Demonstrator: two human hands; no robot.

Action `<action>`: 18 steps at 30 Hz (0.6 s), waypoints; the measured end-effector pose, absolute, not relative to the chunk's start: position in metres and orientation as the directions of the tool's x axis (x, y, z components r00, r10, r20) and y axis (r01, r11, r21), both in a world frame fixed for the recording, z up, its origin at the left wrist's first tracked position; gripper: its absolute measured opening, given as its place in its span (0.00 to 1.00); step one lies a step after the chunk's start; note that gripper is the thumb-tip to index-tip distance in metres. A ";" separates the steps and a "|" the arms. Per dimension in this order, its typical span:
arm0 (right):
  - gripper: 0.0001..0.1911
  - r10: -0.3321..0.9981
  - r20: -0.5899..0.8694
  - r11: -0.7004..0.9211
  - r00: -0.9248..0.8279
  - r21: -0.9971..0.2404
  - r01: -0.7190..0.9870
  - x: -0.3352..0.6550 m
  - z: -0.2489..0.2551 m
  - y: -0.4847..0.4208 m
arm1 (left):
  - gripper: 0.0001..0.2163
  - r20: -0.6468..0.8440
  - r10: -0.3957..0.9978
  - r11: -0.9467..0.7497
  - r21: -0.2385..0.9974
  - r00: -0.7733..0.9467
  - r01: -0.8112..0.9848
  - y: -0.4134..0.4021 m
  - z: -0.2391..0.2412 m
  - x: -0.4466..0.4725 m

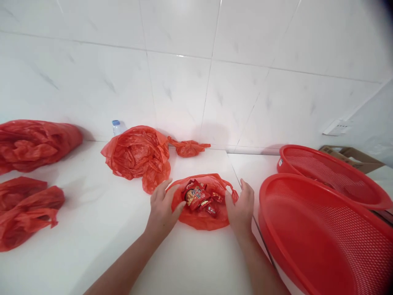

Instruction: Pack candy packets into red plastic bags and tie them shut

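In front of me on the white table lies an opened red plastic bag (pixel 202 223), its mouth spread wide. Several red snack packets (pixel 198 196) rest inside it, one larger with a food picture and others small. My left hand (pixel 164 205) is at the bag's left rim, fingers apart and thumb reaching over the edge. At the right rim is my right hand (pixel 241 207), fingers also apart, beside the bag's twisted handle (pixel 233 191). Whether either hand presses on the plastic is hard to make out.
Two red plastic baskets (pixel 303 229) stand on the right, a cardboard box (pixel 353 157) behind them. More red bags, one a crumpled bundle (pixel 138 151), one small and knotted (pixel 188 148), lie along the tiled wall. Others (pixel 27 209) sit at left. A blue-capped bottle (pixel 116 127) stands behind.
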State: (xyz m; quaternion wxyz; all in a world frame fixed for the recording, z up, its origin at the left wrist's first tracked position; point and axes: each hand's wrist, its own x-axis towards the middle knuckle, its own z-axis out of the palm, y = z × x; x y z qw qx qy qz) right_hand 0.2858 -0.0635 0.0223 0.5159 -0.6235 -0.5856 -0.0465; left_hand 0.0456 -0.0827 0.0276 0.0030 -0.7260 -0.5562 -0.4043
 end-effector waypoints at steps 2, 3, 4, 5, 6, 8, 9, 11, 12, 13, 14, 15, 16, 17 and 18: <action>0.31 0.709 0.628 0.184 0.322 -0.605 0.774 0.288 0.015 -0.059 | 0.26 0.532 0.846 -0.292 0.522 -0.038 0.801 -0.087 0.011 0.037; 0.32 0.722 0.608 0.165 0.330 -0.615 0.771 0.290 0.012 -0.057 | 0.28 0.487 0.870 -0.245 0.567 -0.080 0.786 -0.088 0.004 0.033; 0.32 0.739 0.584 0.146 0.336 -0.626 0.766 0.291 0.008 -0.055 | 0.29 0.443 0.888 -0.201 0.611 -0.121 0.766 -0.088 -0.001 0.030; 0.33 0.760 0.551 0.123 0.344 -0.643 0.756 0.292 0.006 -0.053 | 0.30 0.405 0.902 -0.165 0.649 -0.153 0.742 -0.087 -0.004 0.028; 0.33 0.787 0.505 0.097 0.356 -0.670 0.736 0.293 0.003 -0.051 | 0.31 0.373 0.911 -0.141 0.682 -0.176 0.717 -0.087 -0.006 0.026; 0.33 0.840 0.397 0.049 0.370 -0.734 0.677 0.294 0.000 -0.049 | 0.31 0.326 0.927 -0.120 0.728 -0.187 0.675 -0.087 -0.004 0.025; 0.31 0.861 0.351 0.034 0.369 -0.762 0.646 0.294 -0.001 -0.048 | 0.31 0.309 0.934 -0.118 0.740 -0.179 0.662 -0.087 -0.002 0.025; 0.26 0.892 0.295 0.035 0.344 -0.802 0.597 0.292 -0.002 -0.049 | 0.29 0.289 0.945 -0.130 0.763 -0.153 0.633 -0.089 0.001 0.025; 0.24 0.902 0.284 0.047 0.324 -0.813 0.581 0.290 -0.002 -0.050 | 0.27 0.286 0.947 -0.142 0.783 -0.147 0.605 -0.090 0.002 0.024; 0.21 0.912 0.279 0.063 0.303 -0.821 0.567 0.288 -0.001 -0.051 | 0.26 0.284 0.947 -0.156 0.815 -0.150 0.558 -0.091 0.003 0.024; 0.19 0.921 0.273 0.080 0.280 -0.832 0.549 0.285 -0.001 -0.052 | 0.26 0.279 0.947 -0.167 0.851 -0.160 0.497 -0.092 0.003 0.023; 0.17 0.928 0.270 0.100 0.255 -0.843 0.528 0.282 0.000 -0.054 | 0.25 0.270 0.947 -0.172 0.885 -0.175 0.433 -0.092 0.002 0.022; 0.16 0.935 0.269 0.121 0.231 -0.855 0.504 0.280 0.000 -0.055 | 0.25 0.260 0.946 -0.174 0.910 -0.193 0.377 -0.092 0.001 0.020; 0.14 0.941 0.268 0.143 0.206 -0.868 0.476 0.278 0.001 -0.056 | 0.25 0.254 0.943 -0.173 0.925 -0.213 0.337 -0.090 0.001 0.018; 0.13 0.947 0.266 0.162 0.183 -0.881 0.444 0.276 0.001 -0.057 | 0.24 0.252 0.939 -0.172 0.933 -0.234 0.315 -0.089 0.000 0.016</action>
